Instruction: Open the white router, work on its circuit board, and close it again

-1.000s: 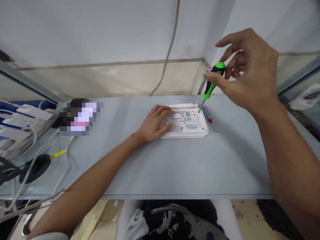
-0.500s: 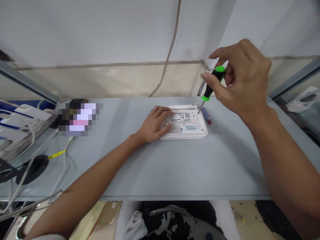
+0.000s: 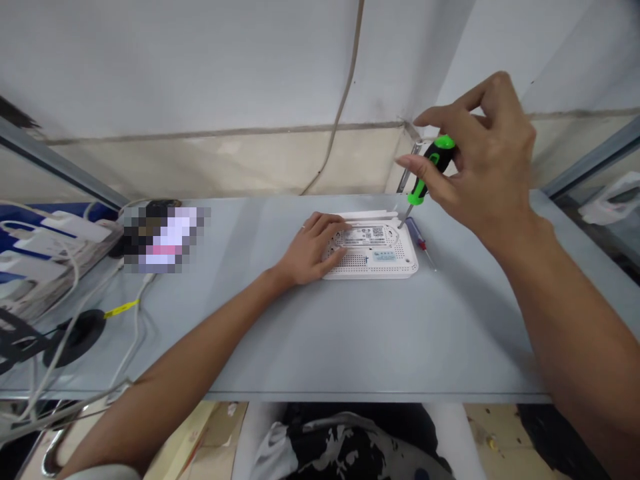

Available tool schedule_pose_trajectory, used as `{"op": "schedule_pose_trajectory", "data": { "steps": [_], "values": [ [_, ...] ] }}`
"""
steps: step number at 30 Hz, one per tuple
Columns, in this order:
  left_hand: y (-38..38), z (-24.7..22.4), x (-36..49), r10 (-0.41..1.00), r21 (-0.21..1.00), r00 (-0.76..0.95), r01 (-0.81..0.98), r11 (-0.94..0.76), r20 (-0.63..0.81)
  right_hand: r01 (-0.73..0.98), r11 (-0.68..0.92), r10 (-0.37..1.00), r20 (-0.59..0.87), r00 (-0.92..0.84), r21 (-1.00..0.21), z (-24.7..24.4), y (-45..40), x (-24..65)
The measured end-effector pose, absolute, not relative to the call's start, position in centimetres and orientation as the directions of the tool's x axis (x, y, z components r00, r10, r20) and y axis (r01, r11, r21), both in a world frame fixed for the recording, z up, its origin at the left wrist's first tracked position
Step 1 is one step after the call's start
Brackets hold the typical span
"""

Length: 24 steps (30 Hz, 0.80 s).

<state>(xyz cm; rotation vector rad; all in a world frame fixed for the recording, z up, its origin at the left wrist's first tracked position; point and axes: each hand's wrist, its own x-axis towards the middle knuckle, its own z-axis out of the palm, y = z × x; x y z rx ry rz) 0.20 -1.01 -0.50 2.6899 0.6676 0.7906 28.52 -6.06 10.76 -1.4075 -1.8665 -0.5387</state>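
Two hands: fingers of the right hand (image 3: 483,160) pinch a green-black screwdriver (image 3: 433,162), tip on the corner of a white router (image 3: 380,269); the open left hand (image 3: 311,248) rests on its casing, likely light, stiff plastic.

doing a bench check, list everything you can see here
router: 1, white, underside up, mid table
screwdriver: 1, green and black handle, tip at the router's corner
small screwdriver: 1, blue and red, on the table right of the router
table: 1, pale grey, in front of the wall
cables: several, white, left side of the table
round object: 1, black, left side of the table
tag: 1, yellow, on a cable at left
blurred object: 1, colours unclear, back left of the table
plastic bag: 1, white, beyond the table's right end
wall cable: 1, beige, down the wall
left hand: 1, spread on the router
right hand: 1, gripping the screwdriver
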Motion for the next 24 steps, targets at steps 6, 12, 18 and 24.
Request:
{"op": "schedule_pose_trajectory", "data": {
  "steps": [6,12,18,24],
  "values": [
    [-1.2,-0.5,0.3,0.507,0.351,0.743,0.378,-0.857,0.437,0.872,0.482,0.511,0.836,-0.202,-0.084,10.7,-6.2,28.6],
    [-1.3,-0.6,0.3,0.503,0.357,0.741,0.369,-0.858,0.445,0.974,0.227,0.580,0.804,-0.131,-0.005,11.3,-6.7,27.8],
    [-1.2,-0.5,0.2,0.505,0.367,0.744,0.365,-0.855,0.437,0.944,0.314,0.648,0.749,-0.137,-0.099,11.4,-6.7,27.8],
    [-1.2,-0.4,0.1,0.507,0.364,0.746,0.370,-0.855,0.431,0.959,0.273,0.617,0.779,-0.109,-0.082,11.7,-7.2,27.8]
  ]
}}
